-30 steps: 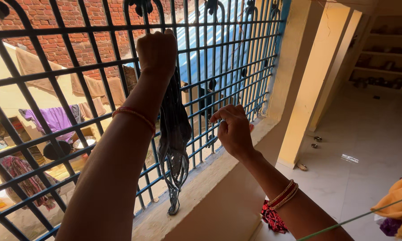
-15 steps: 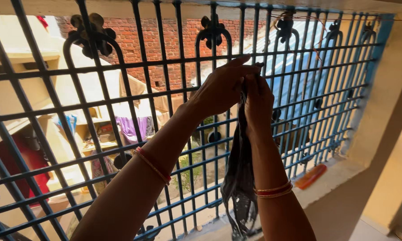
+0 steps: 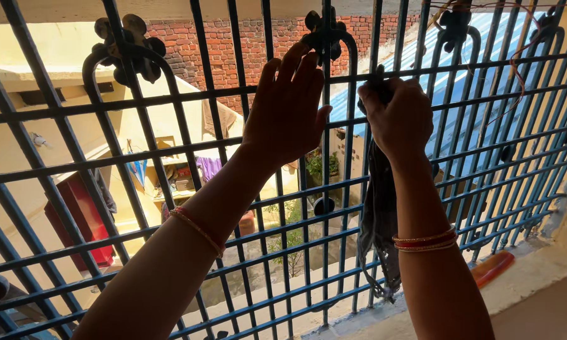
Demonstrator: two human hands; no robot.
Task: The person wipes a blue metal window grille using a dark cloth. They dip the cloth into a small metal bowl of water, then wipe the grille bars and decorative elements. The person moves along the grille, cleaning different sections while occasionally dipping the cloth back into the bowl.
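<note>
Right hand is clenched on the top of the cloth, pinning it against a horizontal bar of the grille at about head height. The grip sits right at the bar, so the fabric looks draped or hooked over it, and the hand keeps it from sliding off.

Left hand is released, fingers spread and straight, palm against the bars just beside the right hand. It holds nothing; it looks like it's bracing on the grille or about to help at the bar. Can't tell if the fingertips touch the cloth.

The cloth hangs straight down from the right fist, along the inside of the grille and beside the right forearm, bottom end well above the ledge. It's dark grey, thin, limp, bunched into a narrow strip, with a frayed or lacy lower edge and loose strings trailing.

Bangles on the right wrist, thinner one on the left.

An orange object lies on the ledge at the foot of the grille, apart from the cloth. Brick wall and yard beyond the bars.
</note>
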